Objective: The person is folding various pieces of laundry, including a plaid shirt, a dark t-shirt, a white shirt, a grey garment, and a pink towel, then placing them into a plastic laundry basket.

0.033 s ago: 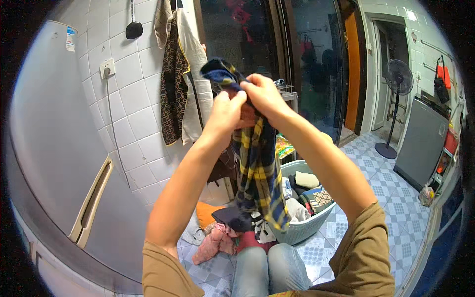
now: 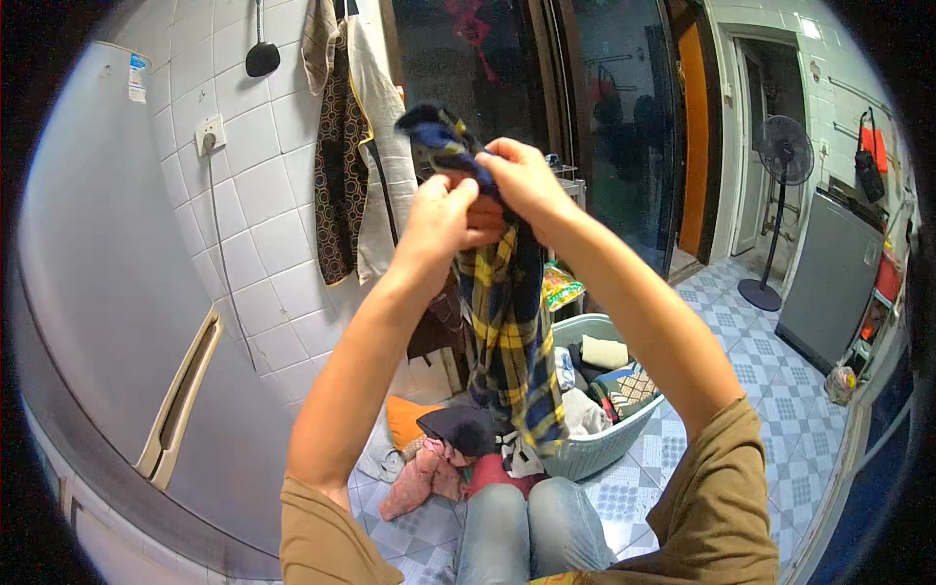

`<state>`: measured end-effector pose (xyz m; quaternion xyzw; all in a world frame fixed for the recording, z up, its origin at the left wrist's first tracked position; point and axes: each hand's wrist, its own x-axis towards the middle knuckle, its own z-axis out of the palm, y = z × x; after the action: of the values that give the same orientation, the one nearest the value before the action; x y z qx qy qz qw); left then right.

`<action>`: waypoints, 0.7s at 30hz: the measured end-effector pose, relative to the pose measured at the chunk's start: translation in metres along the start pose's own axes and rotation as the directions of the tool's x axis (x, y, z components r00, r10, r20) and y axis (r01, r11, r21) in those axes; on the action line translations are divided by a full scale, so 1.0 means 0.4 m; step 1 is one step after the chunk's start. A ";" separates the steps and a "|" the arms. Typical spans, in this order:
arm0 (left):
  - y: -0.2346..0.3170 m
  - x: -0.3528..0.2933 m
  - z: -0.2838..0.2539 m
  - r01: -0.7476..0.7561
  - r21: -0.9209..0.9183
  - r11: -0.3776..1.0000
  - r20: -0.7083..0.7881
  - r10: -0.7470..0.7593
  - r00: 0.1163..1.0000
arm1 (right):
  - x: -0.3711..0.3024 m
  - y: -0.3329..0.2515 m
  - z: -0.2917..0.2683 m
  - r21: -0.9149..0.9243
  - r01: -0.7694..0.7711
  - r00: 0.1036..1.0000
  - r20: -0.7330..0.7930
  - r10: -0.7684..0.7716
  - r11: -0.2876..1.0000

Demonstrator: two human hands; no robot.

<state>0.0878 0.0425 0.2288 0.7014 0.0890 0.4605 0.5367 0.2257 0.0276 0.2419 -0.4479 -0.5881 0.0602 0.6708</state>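
Note:
A navy and yellow plaid garment [image 2: 502,331] hangs in folds from both my hands, raised in front of me. My left hand [image 2: 444,219] pinches its bunched upper part. Just to the right and a little higher, my right hand [image 2: 522,185] grips the same part, thumb pressed on the cloth. A short end of the garment sticks up beyond my fingers. Its lower end dangles beside a grey-green laundry basket [image 2: 604,450] and partly hides it. Folds conceal the garment's cut.
Folded clothes, one a cream cloth [image 2: 604,352], fill the basket. Before my knees lie loose clothes: a pink patterned one [image 2: 424,485], a black one [image 2: 456,431] and an orange one [image 2: 404,425]. A grey fridge [image 2: 107,244] stands left, a floor fan [image 2: 785,151] far right.
The garment's upper end has shifted slightly upward and its cloth has turned a little in my fingers. Both hands keep their hold in almost the same place.

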 end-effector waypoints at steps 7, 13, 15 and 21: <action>0.004 -0.023 0.012 -0.427 0.744 0.515 0.023 0.618 0.786 | -0.045 -0.028 -0.058 0.308 -0.009 0.937 0.336 -0.100 0.951; -0.008 -0.007 -0.026 -0.395 0.096 0.914 0.105 0.385 0.917 | -0.081 -0.047 -0.073 0.374 -0.029 0.886 0.439 -0.150 0.927; 0.009 -0.017 -0.019 -0.339 0.204 0.919 0.132 0.317 0.939 | -0.089 -0.035 -0.090 0.271 -0.010 0.885 0.451 -0.118 0.963; 0.058 -0.031 -0.036 -0.372 0.309 0.875 0.215 0.317 0.924 | -0.227 0.058 -0.132 0.322 -0.247 0.817 0.577 0.018 0.914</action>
<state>0.0614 0.0350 0.2413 0.8229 -0.0013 0.4694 0.3203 0.2533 -0.0418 0.1645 -0.3112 -0.7025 0.3503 0.5357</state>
